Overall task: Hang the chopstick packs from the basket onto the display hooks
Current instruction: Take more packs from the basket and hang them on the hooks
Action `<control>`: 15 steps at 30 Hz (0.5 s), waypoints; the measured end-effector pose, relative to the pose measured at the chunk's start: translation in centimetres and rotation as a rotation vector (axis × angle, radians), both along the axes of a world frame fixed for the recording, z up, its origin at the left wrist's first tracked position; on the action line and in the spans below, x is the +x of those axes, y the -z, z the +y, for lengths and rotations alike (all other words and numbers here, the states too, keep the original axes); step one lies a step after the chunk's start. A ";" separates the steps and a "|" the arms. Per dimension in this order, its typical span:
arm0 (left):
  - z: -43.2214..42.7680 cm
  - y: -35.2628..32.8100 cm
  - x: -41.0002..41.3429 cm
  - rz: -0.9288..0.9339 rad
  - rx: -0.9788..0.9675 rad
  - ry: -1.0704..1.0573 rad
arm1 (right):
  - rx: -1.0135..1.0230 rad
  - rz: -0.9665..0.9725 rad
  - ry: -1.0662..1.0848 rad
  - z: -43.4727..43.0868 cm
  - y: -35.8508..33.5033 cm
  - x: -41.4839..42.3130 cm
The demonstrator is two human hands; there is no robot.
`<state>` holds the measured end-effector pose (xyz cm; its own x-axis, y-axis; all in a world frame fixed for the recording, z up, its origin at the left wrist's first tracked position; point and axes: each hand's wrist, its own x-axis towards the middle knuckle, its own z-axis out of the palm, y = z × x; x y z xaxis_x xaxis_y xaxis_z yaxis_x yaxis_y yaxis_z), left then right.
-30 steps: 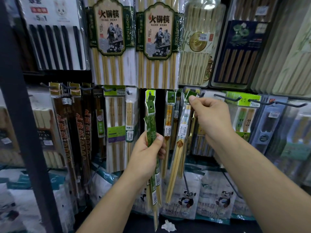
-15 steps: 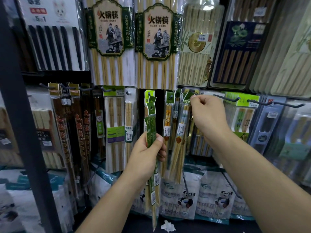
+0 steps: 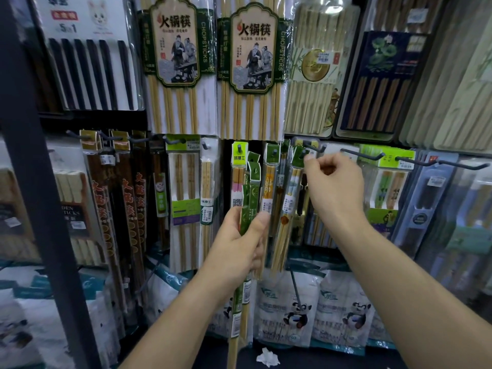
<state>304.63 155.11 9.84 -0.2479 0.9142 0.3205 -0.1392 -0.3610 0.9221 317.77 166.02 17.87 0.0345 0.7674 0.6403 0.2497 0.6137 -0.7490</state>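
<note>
Green chopstick packs (image 3: 251,193): slim bundle, upright, in front of the display's middle row, not on any hook. At least 2 green headers show at the top; I can't tell the exact pack count. Left hand (image 3: 239,243) grips the bundle near mid-length, fingers curled round the back, thumb (image 3: 262,222) pressed on the front. Bamboo tips hang out below the wrist.

Just right of the bundle is the hanging pack (image 3: 288,206), its green header on hook (image 3: 302,153), lower end angled slightly left. Right hand (image 3: 332,187) sits at header height, fingers curled in, thumb and index tip pinching the header's right edge. The other 3 fingers are tucked toward the palm.

Further right, 2 hook arms (image 3: 362,154) stick out past their stock. Above are 2 large hot-pot chopstick packs (image 3: 178,62), side by side. Below are panda-print bags (image 3: 298,312). Crumpled white paper (image 3: 267,356) lies at the bottom. Black upright post (image 3: 32,182) is at far left.
</note>
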 end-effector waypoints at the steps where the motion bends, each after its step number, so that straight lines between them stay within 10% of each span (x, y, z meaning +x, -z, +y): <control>1: 0.0 0.0 0.0 -0.041 0.002 0.024 | 0.010 0.028 -0.017 -0.6 0.2 0.0; 15: -0.5 -0.4 1.0 0.013 0.148 0.099 | -0.256 0.084 -0.537 -3.7 0.3 -0.8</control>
